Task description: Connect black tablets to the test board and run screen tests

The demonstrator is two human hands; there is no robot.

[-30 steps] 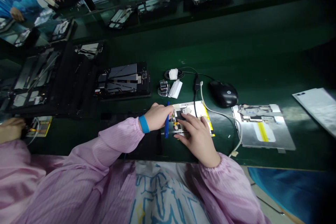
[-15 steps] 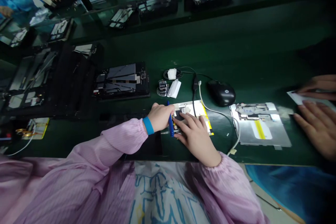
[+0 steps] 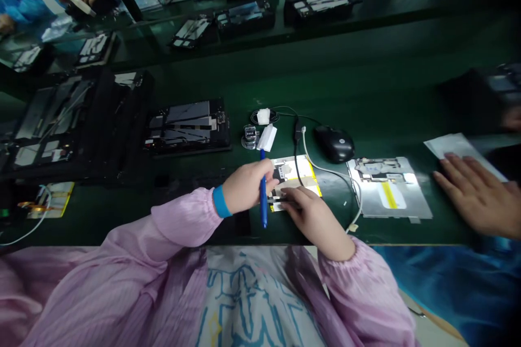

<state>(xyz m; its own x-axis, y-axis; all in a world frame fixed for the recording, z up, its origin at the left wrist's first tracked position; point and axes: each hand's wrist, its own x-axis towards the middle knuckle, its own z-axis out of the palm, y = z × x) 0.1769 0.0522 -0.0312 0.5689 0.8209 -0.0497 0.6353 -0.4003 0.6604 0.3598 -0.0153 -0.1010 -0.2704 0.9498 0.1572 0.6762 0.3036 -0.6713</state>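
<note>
My left hand (image 3: 248,187), with a blue band at the wrist, is closed around a slim blue pen-shaped tool (image 3: 264,211). The tool stands nearly in line with my view, its lower end at the near side of the battery. Under both hands lies a flat battery pack (image 3: 291,168) with white and yellow surfaces and a small circuit board at its left. My right hand (image 3: 311,214) pinches a thin dark strip (image 3: 280,200) over the pack's near edge. The fingers partly hide that strip, so its kind is unclear.
A black mouse (image 3: 336,143) and a white cable (image 3: 329,171) lie right of the pack. Beyond is a silver plate (image 3: 391,190). A co-worker's hand (image 3: 480,190) rests on white sheets (image 3: 459,149). Opened tablets (image 3: 187,124) sit left; a small counter (image 3: 249,134) stands ahead.
My right hand has gone from fingers spread on the pack to a pinch on the thin strip. The blue tool sits lower and more upright in my left hand. The co-worker's hand has shifted.
</note>
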